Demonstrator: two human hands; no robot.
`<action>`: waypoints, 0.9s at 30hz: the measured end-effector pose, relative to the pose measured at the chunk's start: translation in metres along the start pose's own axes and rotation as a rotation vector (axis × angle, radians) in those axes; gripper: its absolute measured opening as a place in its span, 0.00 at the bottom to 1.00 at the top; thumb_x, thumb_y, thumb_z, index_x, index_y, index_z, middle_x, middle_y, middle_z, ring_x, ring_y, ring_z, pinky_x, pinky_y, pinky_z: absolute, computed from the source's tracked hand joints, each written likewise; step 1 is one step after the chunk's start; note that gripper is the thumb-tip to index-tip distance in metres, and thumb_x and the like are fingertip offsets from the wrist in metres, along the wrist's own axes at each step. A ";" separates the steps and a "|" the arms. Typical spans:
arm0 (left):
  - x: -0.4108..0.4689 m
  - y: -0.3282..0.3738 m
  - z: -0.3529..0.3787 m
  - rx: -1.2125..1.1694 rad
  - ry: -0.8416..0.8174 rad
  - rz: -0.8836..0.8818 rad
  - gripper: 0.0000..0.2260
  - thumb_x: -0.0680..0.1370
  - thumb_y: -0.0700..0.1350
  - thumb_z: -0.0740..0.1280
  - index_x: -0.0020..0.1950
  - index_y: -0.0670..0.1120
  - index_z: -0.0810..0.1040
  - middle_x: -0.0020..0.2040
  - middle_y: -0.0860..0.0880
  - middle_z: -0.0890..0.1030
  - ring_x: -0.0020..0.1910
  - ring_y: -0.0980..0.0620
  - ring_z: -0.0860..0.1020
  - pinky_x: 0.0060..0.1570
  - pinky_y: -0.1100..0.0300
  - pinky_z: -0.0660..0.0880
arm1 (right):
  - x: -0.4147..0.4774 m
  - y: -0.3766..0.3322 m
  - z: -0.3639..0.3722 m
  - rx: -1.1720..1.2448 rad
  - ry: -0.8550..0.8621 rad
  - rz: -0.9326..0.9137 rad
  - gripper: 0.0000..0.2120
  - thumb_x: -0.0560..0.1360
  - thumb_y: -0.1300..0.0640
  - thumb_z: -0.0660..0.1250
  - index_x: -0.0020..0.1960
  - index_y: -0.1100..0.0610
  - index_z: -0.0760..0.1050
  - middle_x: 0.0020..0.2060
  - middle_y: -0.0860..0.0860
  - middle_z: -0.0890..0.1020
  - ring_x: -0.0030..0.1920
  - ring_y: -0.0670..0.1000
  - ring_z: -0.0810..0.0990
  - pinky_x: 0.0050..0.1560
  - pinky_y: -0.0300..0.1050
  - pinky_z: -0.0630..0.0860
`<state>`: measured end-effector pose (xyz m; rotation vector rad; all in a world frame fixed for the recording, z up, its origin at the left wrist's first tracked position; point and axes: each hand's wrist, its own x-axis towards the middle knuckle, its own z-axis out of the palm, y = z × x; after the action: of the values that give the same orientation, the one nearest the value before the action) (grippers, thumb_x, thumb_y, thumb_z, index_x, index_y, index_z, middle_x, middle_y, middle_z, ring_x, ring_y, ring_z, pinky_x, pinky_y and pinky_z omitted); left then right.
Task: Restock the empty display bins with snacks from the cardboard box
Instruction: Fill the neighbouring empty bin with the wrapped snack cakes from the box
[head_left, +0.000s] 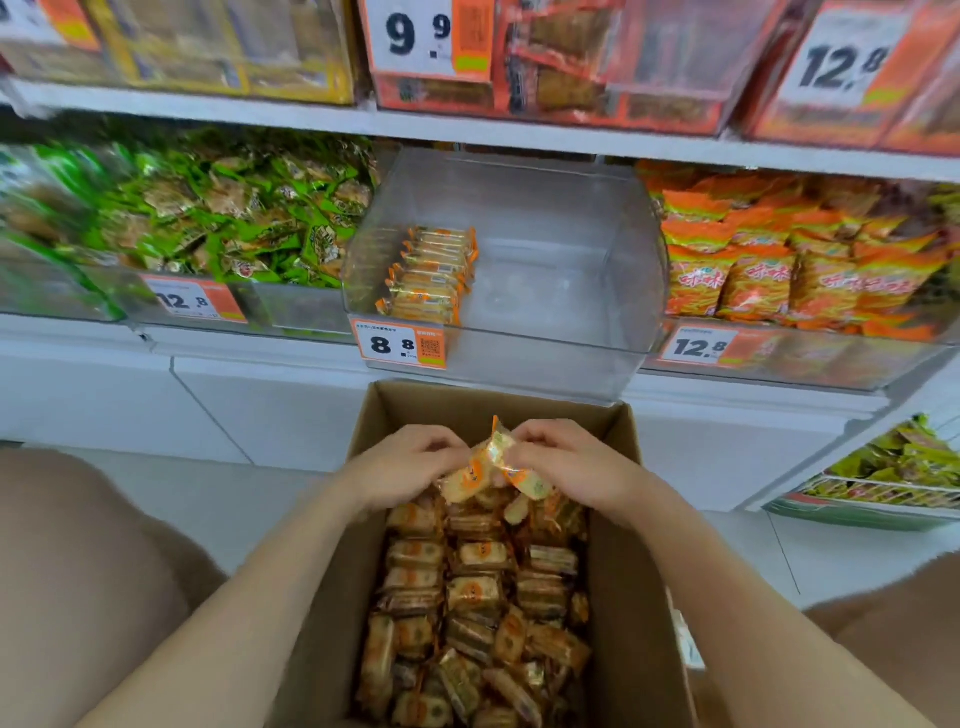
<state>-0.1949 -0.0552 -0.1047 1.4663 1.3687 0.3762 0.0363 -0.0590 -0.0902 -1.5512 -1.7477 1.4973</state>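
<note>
An open cardboard box stands on the floor in front of me, filled with several small orange-and-clear snack packets. At the box's far end my left hand and my right hand both grip a small bunch of snack packets, lifted just above the pile. Straight above the box, a clear plastic display bin sits on the shelf. It holds one neat row of the same packets along its left side; the rest of its floor is bare.
A bin of green snack packs lies left of the clear bin and a bin of orange bags right of it. Price tag 8.8 hangs on the bin's front. Boxed goods fill the upper shelf. A wire basket sits low right.
</note>
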 end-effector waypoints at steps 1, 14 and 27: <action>-0.006 0.013 -0.011 0.001 -0.014 0.024 0.08 0.84 0.51 0.68 0.55 0.51 0.85 0.49 0.47 0.85 0.47 0.51 0.83 0.48 0.49 0.83 | -0.004 -0.017 -0.007 0.000 0.005 -0.050 0.09 0.76 0.49 0.72 0.54 0.49 0.83 0.49 0.51 0.87 0.53 0.56 0.85 0.54 0.52 0.81; 0.025 0.114 -0.120 0.505 0.445 0.423 0.10 0.86 0.52 0.62 0.65 0.50 0.68 0.43 0.49 0.81 0.37 0.48 0.78 0.35 0.53 0.69 | 0.027 -0.109 -0.088 -0.749 0.310 -0.361 0.12 0.84 0.44 0.63 0.62 0.50 0.72 0.32 0.45 0.76 0.34 0.45 0.76 0.34 0.43 0.67; 0.114 0.112 -0.152 0.913 0.029 0.414 0.13 0.74 0.38 0.77 0.50 0.54 0.81 0.49 0.59 0.79 0.51 0.54 0.78 0.47 0.58 0.70 | 0.116 -0.097 -0.080 -0.732 -0.064 -0.221 0.11 0.83 0.52 0.68 0.65 0.47 0.77 0.53 0.50 0.85 0.49 0.49 0.83 0.48 0.40 0.73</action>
<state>-0.2216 0.1364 0.0019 2.5176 1.3089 -0.0001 0.0152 0.0950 -0.0188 -1.5341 -2.5853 0.8372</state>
